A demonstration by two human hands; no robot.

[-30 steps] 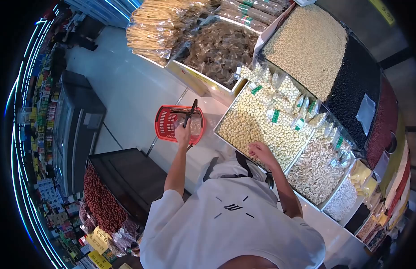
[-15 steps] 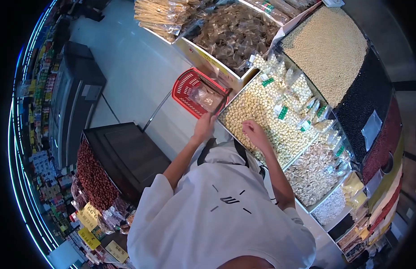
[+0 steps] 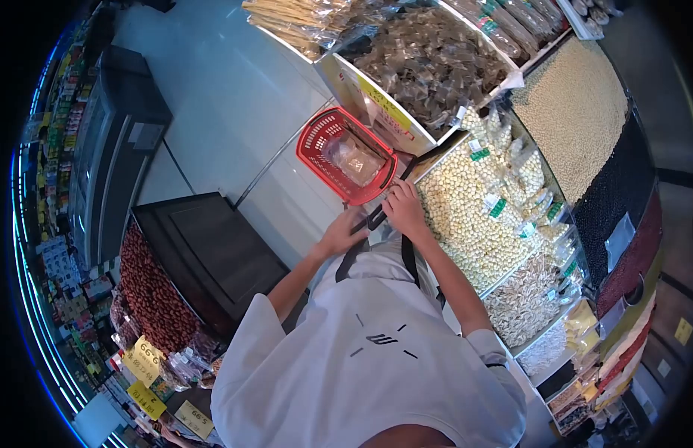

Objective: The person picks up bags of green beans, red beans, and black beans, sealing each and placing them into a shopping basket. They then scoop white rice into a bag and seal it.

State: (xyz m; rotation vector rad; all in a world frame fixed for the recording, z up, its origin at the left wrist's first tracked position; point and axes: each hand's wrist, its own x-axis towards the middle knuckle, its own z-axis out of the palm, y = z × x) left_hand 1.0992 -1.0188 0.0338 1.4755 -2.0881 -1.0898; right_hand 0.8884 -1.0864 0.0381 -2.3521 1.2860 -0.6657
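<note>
A red plastic shopping basket (image 3: 305, 142) hangs in front of me, tilted, with a clear plastic bag of something brownish (image 3: 359, 160) inside. My right hand (image 3: 403, 209) is closed at the basket's near right corner, its fingers curled round the black handle (image 3: 376, 218). Just left of the handle is my left hand (image 3: 343, 233), its fingers stretched out, apart and slightly blurred; nothing shows in them. Right beside my right hand lies the bin of pale round dried seeds (image 3: 458, 216).
Clear bags with green labels (image 3: 497, 205) lie on the seeds. Behind the basket stands a bin of dark wrapped goods (image 3: 428, 63). A dark cabinet (image 3: 219, 239) with red dried fruit (image 3: 156, 299) is at left. White dried slices (image 3: 526, 299) fill a bin at right.
My right hand has moved left from over the seed bin to the basket handle. My left hand has let go of the basket and drawn back. The basket sits slightly further right in view.
</note>
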